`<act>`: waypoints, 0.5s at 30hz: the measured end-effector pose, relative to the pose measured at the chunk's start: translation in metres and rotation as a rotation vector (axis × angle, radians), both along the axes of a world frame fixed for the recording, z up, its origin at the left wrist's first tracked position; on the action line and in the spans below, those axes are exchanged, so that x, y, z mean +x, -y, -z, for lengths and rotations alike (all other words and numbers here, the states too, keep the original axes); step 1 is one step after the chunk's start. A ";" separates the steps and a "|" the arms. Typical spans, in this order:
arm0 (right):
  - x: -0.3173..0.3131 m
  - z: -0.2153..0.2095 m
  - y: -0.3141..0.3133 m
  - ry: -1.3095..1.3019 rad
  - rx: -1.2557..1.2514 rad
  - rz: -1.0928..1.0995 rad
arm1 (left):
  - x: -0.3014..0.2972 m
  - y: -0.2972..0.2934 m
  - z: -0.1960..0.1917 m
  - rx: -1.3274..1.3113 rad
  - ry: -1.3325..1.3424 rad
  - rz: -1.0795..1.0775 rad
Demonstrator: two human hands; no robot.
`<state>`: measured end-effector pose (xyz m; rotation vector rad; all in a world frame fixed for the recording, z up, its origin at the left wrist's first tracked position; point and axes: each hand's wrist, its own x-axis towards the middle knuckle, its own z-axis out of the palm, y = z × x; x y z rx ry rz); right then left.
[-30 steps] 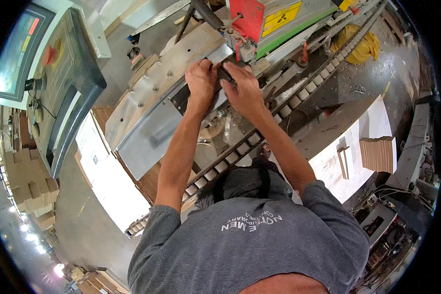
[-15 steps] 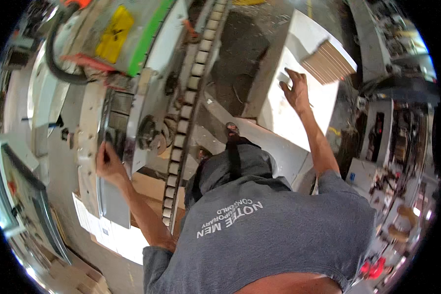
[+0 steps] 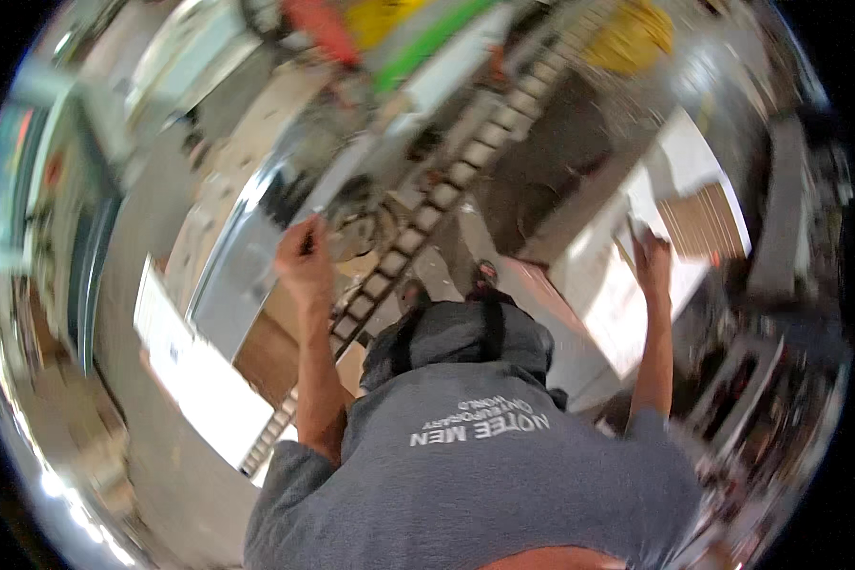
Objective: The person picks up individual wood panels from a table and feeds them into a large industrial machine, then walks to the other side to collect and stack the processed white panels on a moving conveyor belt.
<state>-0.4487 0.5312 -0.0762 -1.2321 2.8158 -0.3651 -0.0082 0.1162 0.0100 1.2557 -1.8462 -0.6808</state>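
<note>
Now the left hand (image 3: 304, 262) nearer the roller track (image 3: 411, 239) than before

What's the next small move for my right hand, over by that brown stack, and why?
Probably close the right hand on the thin brown strip and lift it off the white surface: the fingertips are at that strip, which lies apart from the brown stack. Blur hides whether it's gripped yet.
</note>
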 end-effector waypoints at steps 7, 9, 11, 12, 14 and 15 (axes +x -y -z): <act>0.128 -0.128 0.227 0.023 -0.224 -0.505 | 0.035 -0.035 -0.024 -0.039 -0.134 -0.093; 0.179 -0.143 0.296 0.096 -0.285 -0.748 | 0.050 -0.035 -0.020 -0.053 -0.122 -0.120; 0.221 -0.143 0.349 0.145 -0.309 -0.980 | 0.060 -0.035 -0.011 -0.060 -0.123 -0.156; 0.239 -0.141 0.372 0.160 -0.320 -1.049 | 0.061 -0.033 -0.013 -0.044 -0.192 -0.156; 0.274 -0.132 0.417 0.042 -0.308 -1.242 | 0.075 -0.036 -0.026 -0.013 -0.153 -0.238; 0.286 -0.125 0.440 0.062 -0.306 -1.320 | 0.080 -0.032 -0.029 -0.079 -0.149 -0.245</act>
